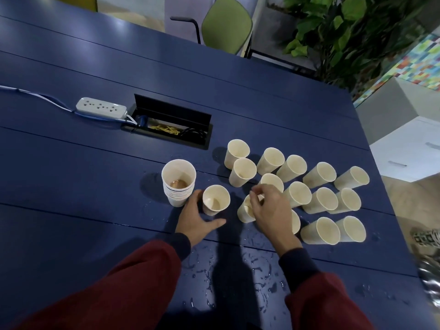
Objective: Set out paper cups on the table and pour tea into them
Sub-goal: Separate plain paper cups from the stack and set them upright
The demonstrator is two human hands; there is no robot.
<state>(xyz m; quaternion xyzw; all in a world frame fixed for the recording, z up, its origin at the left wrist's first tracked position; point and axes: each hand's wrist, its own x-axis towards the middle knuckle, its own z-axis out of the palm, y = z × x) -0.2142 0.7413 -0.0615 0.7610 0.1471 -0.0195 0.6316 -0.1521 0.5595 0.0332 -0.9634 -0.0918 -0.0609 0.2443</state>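
Note:
Several cream paper cups [320, 175] stand in loose rows on the right part of the dark blue table [71, 163]. A nested stack of cups [178, 182], its top cup holding a little brown tea, stands to their left. My left hand [195, 217] curves round the base of a single cup [215, 198] with a bit of tea in it, thumb stretched along the table. My right hand [269, 208] pinches the rim of another cup [246, 210] from above and partly hides it. No teapot is in view.
Drops of spilled liquid lie on the table near its front edge [250, 263]. A white power strip [101, 108] with its cable lies at the left beside an open cable box [171, 125]. A green chair [226, 25] and a plant [345, 32] stand beyond the table.

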